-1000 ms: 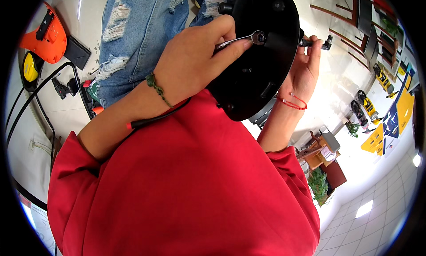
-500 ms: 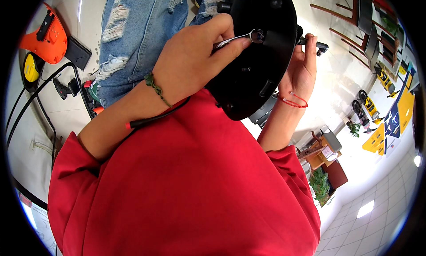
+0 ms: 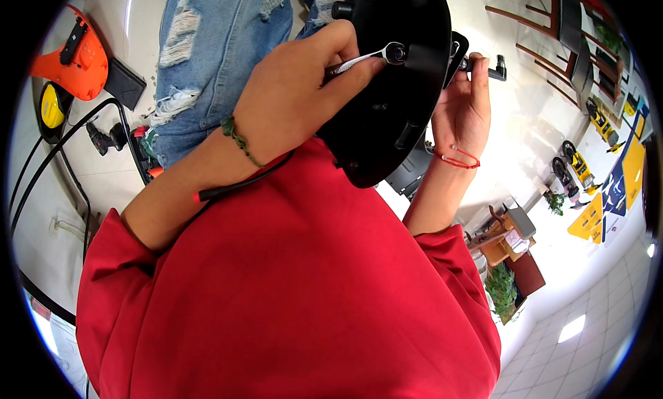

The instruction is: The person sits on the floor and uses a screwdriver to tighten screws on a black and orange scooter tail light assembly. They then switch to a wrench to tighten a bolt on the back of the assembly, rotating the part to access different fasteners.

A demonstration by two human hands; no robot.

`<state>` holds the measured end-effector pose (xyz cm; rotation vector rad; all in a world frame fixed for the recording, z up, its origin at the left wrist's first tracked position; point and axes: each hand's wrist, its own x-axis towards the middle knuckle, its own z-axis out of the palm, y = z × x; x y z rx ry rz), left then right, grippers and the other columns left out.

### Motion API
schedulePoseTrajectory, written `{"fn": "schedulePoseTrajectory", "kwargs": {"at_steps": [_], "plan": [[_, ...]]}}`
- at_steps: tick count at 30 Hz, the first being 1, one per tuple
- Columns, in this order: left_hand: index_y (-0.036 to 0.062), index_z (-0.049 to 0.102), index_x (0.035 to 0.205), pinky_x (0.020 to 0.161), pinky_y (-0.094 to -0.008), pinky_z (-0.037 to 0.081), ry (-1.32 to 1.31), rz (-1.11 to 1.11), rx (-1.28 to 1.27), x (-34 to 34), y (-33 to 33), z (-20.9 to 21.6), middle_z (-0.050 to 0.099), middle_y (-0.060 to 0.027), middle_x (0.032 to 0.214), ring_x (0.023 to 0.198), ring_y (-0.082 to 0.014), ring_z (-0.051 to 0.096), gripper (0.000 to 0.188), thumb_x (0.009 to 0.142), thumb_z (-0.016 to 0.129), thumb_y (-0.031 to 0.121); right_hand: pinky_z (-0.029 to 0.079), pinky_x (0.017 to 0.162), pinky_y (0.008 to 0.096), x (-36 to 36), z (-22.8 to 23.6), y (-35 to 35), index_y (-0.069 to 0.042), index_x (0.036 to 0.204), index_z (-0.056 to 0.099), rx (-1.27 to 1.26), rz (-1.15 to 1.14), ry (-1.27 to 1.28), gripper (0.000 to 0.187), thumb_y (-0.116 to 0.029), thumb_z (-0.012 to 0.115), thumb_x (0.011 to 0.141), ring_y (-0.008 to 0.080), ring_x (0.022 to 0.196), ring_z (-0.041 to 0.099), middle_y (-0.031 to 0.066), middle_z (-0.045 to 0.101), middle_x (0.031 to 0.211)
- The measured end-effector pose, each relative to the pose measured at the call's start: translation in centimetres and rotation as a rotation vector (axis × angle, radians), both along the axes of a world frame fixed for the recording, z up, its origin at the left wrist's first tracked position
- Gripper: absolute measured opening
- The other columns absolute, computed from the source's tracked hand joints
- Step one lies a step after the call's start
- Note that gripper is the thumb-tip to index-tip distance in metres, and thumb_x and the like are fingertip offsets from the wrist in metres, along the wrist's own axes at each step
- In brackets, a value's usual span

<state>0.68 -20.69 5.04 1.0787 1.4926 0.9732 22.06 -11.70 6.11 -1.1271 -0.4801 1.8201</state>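
My left hand (image 3: 297, 95) pinches a silver ring wrench (image 3: 367, 56) between thumb and fingers. The wrench's ring end sits around a dark fastener on the inside of a black plastic shell (image 3: 369, 133), which is tilted above my lap. On the shell's far right side, my right hand (image 3: 464, 112) has its fingers closed around a black L-shaped tool (image 3: 496, 73), beside a dark bracket (image 3: 456, 53) at the shell's edge. The tool's inner end is partly hidden by my fingers.
An orange plastic shell (image 3: 90, 67), a black flat box (image 3: 124, 84) and a power drill (image 3: 103, 138) lie on the floor at left. A black cable (image 3: 52, 157) bends nearby. Chairs (image 3: 570, 46) stand far right.
The black shell has shifted slightly left and tilted, showing more of the bracket at its right edge. The wrench moved along with it. The L-shaped tool has turned in my right hand.
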Motion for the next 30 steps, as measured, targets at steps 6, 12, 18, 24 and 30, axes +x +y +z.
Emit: {"fn": "schedulePoseTrajectory", "kwargs": {"at_steps": [6, 12, 18, 24, 30], "plan": [[0.0055, 0.053, 0.085, 0.05, -0.0367, 0.036, -0.042, 0.005, -0.036, -0.1, -0.2, 0.0, 0.051, -0.0083, 0.059, 0.052, -0.0238, 0.05, 0.031, 0.095, 0.066, 0.032, 0.054, 0.09, 0.0312, 0.8, 0.0, -0.3, 0.0, 0.122, 0.063, 0.043, 0.05, 0.088, 0.026, -0.008, 0.058, 0.098, 0.0286, 0.115, 0.062, 0.0141, 0.068, 0.114], [0.0047, 0.054, 0.086, 0.051, -0.0361, 0.037, -0.056, -0.015, -0.063, -0.1, 0.1, 0.6, 0.052, -0.0084, 0.06, 0.053, -0.0233, 0.051, 0.03, 0.095, 0.067, 0.031, 0.053, 0.092, 0.0321, -0.3, -0.7, -0.5, -0.004, 0.112, 0.065, 0.045, 0.092, 0.141, 0.02, -0.018, 0.058, 0.101, 0.0229, 0.099, 0.067, 0.0117, 0.069, 0.109], [0.0045, 0.055, 0.097, 0.055, -0.0295, 0.037, 0.019, -0.109, -0.059, -0.3, -0.1, 1.7, 0.052, -0.0044, 0.067, 0.06, -0.0134, 0.047, 0.019, 0.095, 0.067, 0.019, 0.05, 0.097, 0.0362, -1.1, -0.8, -0.7, -0.002, 0.111, 0.064, -0.053, 0.107, 0.127, 0.026, -0.025, 0.055, 0.102, 0.0284, 0.105, 0.066, 0.0156, 0.07, 0.103], [0.0038, 0.055, 0.105, 0.057, -0.0275, 0.039, 0.114, -0.115, -0.001, 0.0, -0.3, 1.9, 0.056, -0.0046, 0.069, 0.061, -0.0129, 0.05, 0.015, 0.096, 0.064, 0.013, 0.05, 0.098, 0.0363, -1.1, -0.7, -1.0, 0.0, 0.115, 0.063, -0.052, 0.131, 0.122, 0.03, -0.024, 0.05, 0.104, 0.0293, 0.106, 0.067, 0.0184, 0.07, 0.107], [0.0038, 0.056, 0.106, 0.058, -0.0254, 0.043, 0.155, -0.162, -0.049, -0.8, -1.0, 1.8, 0.06, -0.0054, 0.071, 0.063, -0.0109, 0.057, 0.012, 0.099, 0.061, 0.012, 0.051, 0.098, 0.0365, -0.9, -1.2, -1.2, 0.002, 0.115, 0.064, -0.013, 0.132, 0.086, 0.031, -0.024, 0.048, 0.104, 0.0275, 0.104, 0.067, 0.0174, 0.07, 0.107]]}}
